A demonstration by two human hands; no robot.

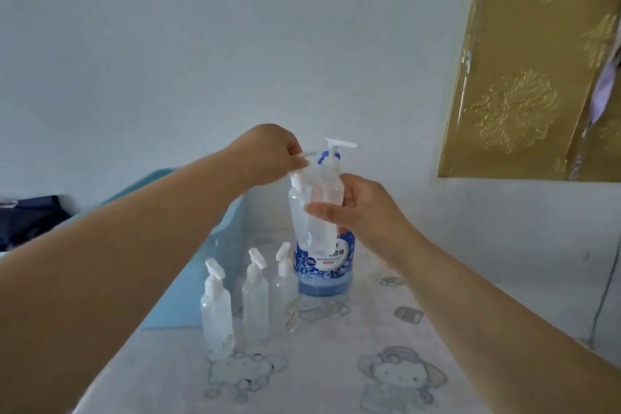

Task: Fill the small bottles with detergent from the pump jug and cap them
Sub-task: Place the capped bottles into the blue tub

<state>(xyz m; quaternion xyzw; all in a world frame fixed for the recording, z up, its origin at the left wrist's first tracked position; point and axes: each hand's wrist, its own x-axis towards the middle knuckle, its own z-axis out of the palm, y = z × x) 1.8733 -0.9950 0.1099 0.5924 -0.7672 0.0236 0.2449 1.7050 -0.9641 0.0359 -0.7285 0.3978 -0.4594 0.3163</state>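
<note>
Head view – I see the right hand (356, 208) wrapped round a small clear bottle (316, 205), which is lifted off the bench (336, 363) in front of the pump jug (322, 262). The left hand (272, 151) pinches the bottle's white top (299, 175) between thumb and fingertips. The bottle is smeared by motion, so I cannot tell how full it is, nor whether the top is seated on its thread. Three more small bottles (255, 299) stand in a row near the jug's left side, tops on.

Risks, as I judge them:

- **Spill and slick grip:** The held bottle tilts a little. If the top comes away with liquid inside, detergent could run over the fingers and make the grip slick, and squeezing a soft-walled bottle too hard would push more out.
- **Leaking top:** A top turned on crooked would cross-thread and leak later.
- **Missed stream:** The jug's spout (339, 144) points right, away from the bottle, so the mouth must come directly under it or the pumped stream lands on the bench.
- **Toppled row:** A forearm swinging low could knock over the standing row – those bottles are tall, narrow and look nearly empty.
</note>
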